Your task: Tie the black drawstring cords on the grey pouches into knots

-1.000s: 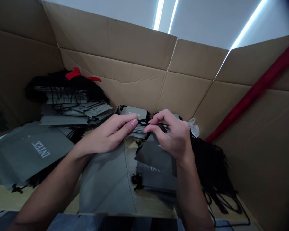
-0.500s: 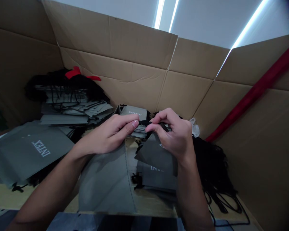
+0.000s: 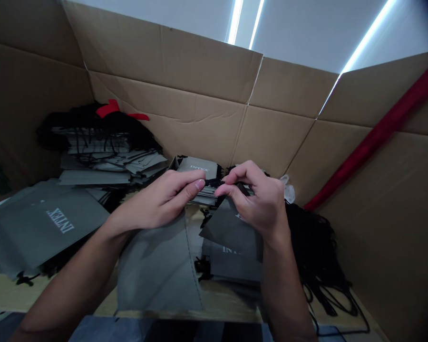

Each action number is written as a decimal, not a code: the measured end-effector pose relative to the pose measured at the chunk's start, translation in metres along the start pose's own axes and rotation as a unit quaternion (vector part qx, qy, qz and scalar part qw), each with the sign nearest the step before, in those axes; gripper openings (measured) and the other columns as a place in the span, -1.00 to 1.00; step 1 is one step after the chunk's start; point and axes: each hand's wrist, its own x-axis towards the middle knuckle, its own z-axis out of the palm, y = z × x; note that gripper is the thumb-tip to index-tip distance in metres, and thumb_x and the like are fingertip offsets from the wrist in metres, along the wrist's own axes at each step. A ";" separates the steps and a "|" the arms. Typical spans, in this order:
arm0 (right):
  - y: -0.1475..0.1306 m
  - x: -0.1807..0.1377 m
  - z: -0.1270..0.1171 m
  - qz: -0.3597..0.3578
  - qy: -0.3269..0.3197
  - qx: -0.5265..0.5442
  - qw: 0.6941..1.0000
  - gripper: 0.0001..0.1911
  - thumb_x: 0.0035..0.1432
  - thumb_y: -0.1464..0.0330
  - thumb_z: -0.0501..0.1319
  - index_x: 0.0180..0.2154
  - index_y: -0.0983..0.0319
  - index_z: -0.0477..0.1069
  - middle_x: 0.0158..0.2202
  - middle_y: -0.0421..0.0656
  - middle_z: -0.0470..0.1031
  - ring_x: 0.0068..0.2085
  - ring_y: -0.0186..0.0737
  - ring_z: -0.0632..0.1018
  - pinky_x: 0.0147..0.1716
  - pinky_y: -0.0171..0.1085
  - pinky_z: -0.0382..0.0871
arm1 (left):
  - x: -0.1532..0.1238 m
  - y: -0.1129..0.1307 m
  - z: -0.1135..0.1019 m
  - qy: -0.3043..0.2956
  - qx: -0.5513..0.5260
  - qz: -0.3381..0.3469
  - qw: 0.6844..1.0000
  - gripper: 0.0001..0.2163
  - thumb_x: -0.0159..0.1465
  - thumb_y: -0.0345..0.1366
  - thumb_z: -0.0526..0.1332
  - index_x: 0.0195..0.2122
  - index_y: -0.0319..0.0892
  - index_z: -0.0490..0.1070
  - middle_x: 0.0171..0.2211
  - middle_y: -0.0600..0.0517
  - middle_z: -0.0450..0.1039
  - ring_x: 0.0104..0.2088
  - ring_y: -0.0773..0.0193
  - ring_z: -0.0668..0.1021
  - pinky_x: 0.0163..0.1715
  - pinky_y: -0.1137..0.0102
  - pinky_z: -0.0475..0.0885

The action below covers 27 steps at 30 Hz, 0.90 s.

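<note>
A grey fabric drawstring bag point(image 3: 160, 266) hangs down from my two hands over the table's middle. My left hand point(image 3: 160, 199) pinches its top edge, fingers pressed together. My right hand point(image 3: 258, 199) pinches a short black cord point(image 3: 214, 182) at the bag's mouth, and a folded grey corner droops below that hand. The two sets of fingertips nearly touch. What lies inside the pinches is mostly hidden.
Grey bags printed INTEX point(image 3: 50, 223) lie at the left. A stack tangled with black cords and a red ribbon point(image 3: 109, 108) sits behind them. More bags point(image 3: 231, 261) lie under my right wrist. Loose black cords point(image 3: 317, 261) pile at the right. Cardboard walls point(image 3: 199, 109) enclose the space.
Almost nothing has changed. Both hands stay pinched at the bag's top, and the fingertips shift only slightly around the cord.
</note>
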 end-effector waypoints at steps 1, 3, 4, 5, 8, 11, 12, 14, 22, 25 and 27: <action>0.000 0.000 0.000 0.000 0.000 0.001 1.000 -0.73 0.38 0.18 0.53 -0.27 0.11 0.52 -0.36 -0.28 0.68 -0.41 -0.30 0.60 -0.35 -0.33 0.48 | 0.000 0.000 0.000 0.000 0.000 0.000 1.000 -0.62 0.70 -0.16 0.03 -0.31 -0.14 0.24 -0.45 0.16 0.12 -0.43 0.32 0.21 -0.38 0.36 0.18; 0.001 0.001 -0.001 0.000 -0.003 0.009 1.000 -0.74 0.36 0.23 0.54 -0.27 0.11 0.52 -0.35 -0.30 0.67 -0.40 -0.31 0.61 -0.33 -0.34 0.48 | -0.001 0.000 0.000 0.004 -0.002 0.001 1.000 -0.62 0.70 -0.17 0.04 -0.32 -0.14 0.23 -0.45 0.16 0.13 -0.43 0.32 0.21 -0.39 0.37 0.18; 0.001 0.001 -0.001 0.003 -0.007 0.018 1.000 -0.75 0.35 0.27 0.55 -0.25 0.11 0.51 -0.35 -0.31 0.67 -0.40 -0.32 0.62 -0.33 -0.34 0.48 | -0.001 0.001 0.000 0.008 -0.005 0.001 1.000 -0.62 0.70 -0.17 0.03 -0.33 -0.14 0.23 -0.44 0.16 0.14 -0.42 0.32 0.22 -0.39 0.37 0.18; 0.001 0.001 -0.002 0.009 -0.015 0.031 0.999 -0.77 0.35 0.32 0.54 -0.23 0.12 0.51 -0.33 -0.31 0.67 -0.38 -0.32 0.63 -0.31 -0.35 0.49 | -0.001 0.001 0.001 0.013 -0.009 0.001 1.000 -0.63 0.70 -0.19 0.03 -0.33 -0.14 0.23 -0.44 0.15 0.15 -0.42 0.32 0.22 -0.39 0.37 0.19; -0.002 0.001 -0.003 0.028 -0.050 0.071 0.996 -0.84 0.42 0.49 0.40 -0.08 0.13 0.53 -0.19 -0.26 0.71 -0.22 -0.27 0.71 -0.20 -0.32 0.54 | -0.002 0.003 0.006 0.035 -0.031 -0.004 0.999 -0.65 0.70 -0.21 0.03 -0.28 -0.15 0.30 -0.41 0.15 0.21 -0.42 0.33 0.26 -0.40 0.40 0.21; -0.008 0.000 -0.002 0.013 -0.042 0.060 0.997 -0.80 0.43 0.55 0.31 -0.04 0.15 0.55 -0.13 -0.21 0.70 -0.17 -0.25 0.70 -0.16 -0.28 0.54 | -0.001 0.005 0.014 0.050 -0.067 -0.015 0.996 -0.67 0.70 -0.21 0.03 -0.25 -0.16 0.35 -0.38 0.14 0.26 -0.41 0.34 0.29 -0.40 0.42 0.23; -0.010 0.000 -0.001 0.005 -0.029 0.049 0.998 -0.82 0.41 0.54 0.33 -0.06 0.16 0.56 -0.14 -0.22 0.69 -0.20 -0.27 0.67 -0.19 -0.28 0.53 | 0.000 0.005 0.018 0.051 -0.088 -0.015 0.995 -0.66 0.70 -0.20 0.03 -0.25 -0.16 0.34 -0.38 0.14 0.26 -0.40 0.34 0.30 -0.40 0.42 0.24; -0.013 0.001 0.000 -0.007 -0.010 0.039 0.999 -0.84 0.38 0.53 0.38 -0.09 0.17 0.58 -0.17 -0.23 0.67 -0.26 -0.30 0.62 -0.23 -0.28 0.49 | 0.000 0.005 0.024 0.048 -0.127 -0.009 0.991 -0.65 0.71 -0.18 0.02 -0.26 -0.15 0.30 -0.36 0.13 0.26 -0.39 0.33 0.30 -0.38 0.42 0.27; -0.013 0.003 -0.002 -0.047 -0.028 0.097 0.994 -0.87 0.42 0.52 0.41 -0.08 0.19 0.60 -0.12 -0.20 0.71 -0.14 -0.28 0.67 -0.06 -0.26 0.57 | -0.003 0.009 0.032 0.034 -0.160 -0.009 0.986 -0.63 0.72 -0.13 -0.03 -0.26 -0.13 0.25 -0.38 0.14 0.24 -0.40 0.31 0.25 -0.37 0.39 0.25; -0.013 0.004 -0.001 -0.072 -0.020 0.099 0.992 -0.89 0.44 0.51 0.40 -0.10 0.19 0.60 -0.11 -0.14 0.68 -0.04 -0.17 0.68 0.02 -0.17 0.59 | -0.002 0.009 0.032 0.030 -0.178 0.005 0.984 -0.61 0.72 -0.13 -0.03 -0.28 -0.14 0.26 -0.36 0.12 0.23 -0.38 0.31 0.25 -0.35 0.39 0.25; -0.014 0.005 0.001 -0.082 -0.018 0.093 0.992 -0.89 0.46 0.52 0.36 -0.11 0.19 0.59 -0.11 -0.12 0.66 -0.01 -0.13 0.68 0.03 -0.12 0.60 | -0.001 0.009 0.032 0.030 -0.184 0.020 0.982 -0.58 0.72 -0.09 -0.02 -0.29 -0.16 0.29 -0.36 0.11 0.24 -0.37 0.31 0.25 -0.35 0.39 0.24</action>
